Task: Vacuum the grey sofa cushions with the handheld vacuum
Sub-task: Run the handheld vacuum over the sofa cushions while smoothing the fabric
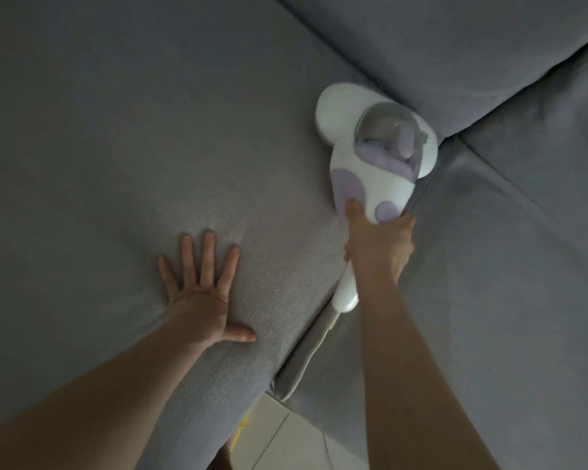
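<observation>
Item: vacuum (370, 144), white and lilac, head flat on the left seat cushion (116, 147), nose against the back cushion (455, 45), beside the seam between seats. Handling: we judge slow, overlapping strokes from the back toward the front edge best, head kept flat, then one pass along the seam.
Right hand (379, 245): curled around the vacuum's handle, thumb forward on the body, arm stretched out.
Left hand (202, 296): left of the vacuum, fingers spread, palm pressing the cushion taut, grasping nothing.
Cord (314, 347): trails from the handle toward the floor (286, 432).
</observation>
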